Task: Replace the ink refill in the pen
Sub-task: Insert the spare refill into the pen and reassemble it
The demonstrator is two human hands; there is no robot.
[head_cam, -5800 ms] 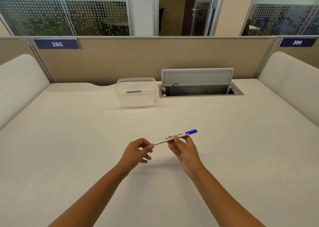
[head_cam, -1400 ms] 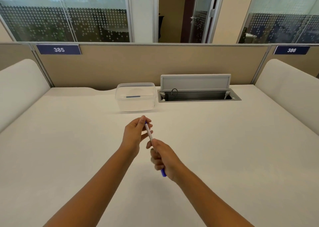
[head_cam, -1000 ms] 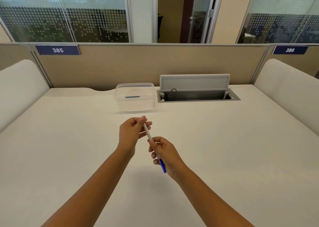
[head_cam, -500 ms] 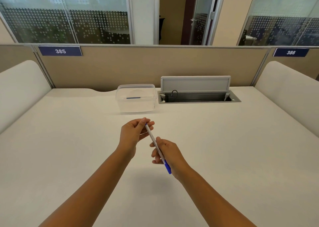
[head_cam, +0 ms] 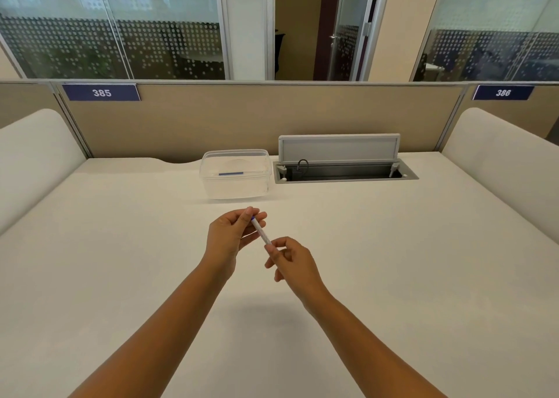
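Note:
A slim white pen [head_cam: 260, 233] is held in the air above the white desk, slanting from upper left to lower right. My left hand [head_cam: 230, 236] pinches its far end, where a bit of blue shows at the fingertips. My right hand [head_cam: 291, 261] grips the near end; the blue cap end is hidden inside that fist. Further back stands a clear plastic box [head_cam: 236, 174] with a thin blue-marked refill [head_cam: 231, 173] lying inside.
An open cable tray [head_cam: 344, 174] with its grey lid raised is set into the desk right of the box. A beige partition [head_cam: 257, 119] closes the back. Padded white side panels [head_cam: 30, 162] flank the desk on both sides.
The right hand has slid up and closed over the near end, hiding the blue cap that stuck out below it. The left hand still pinches the far end.

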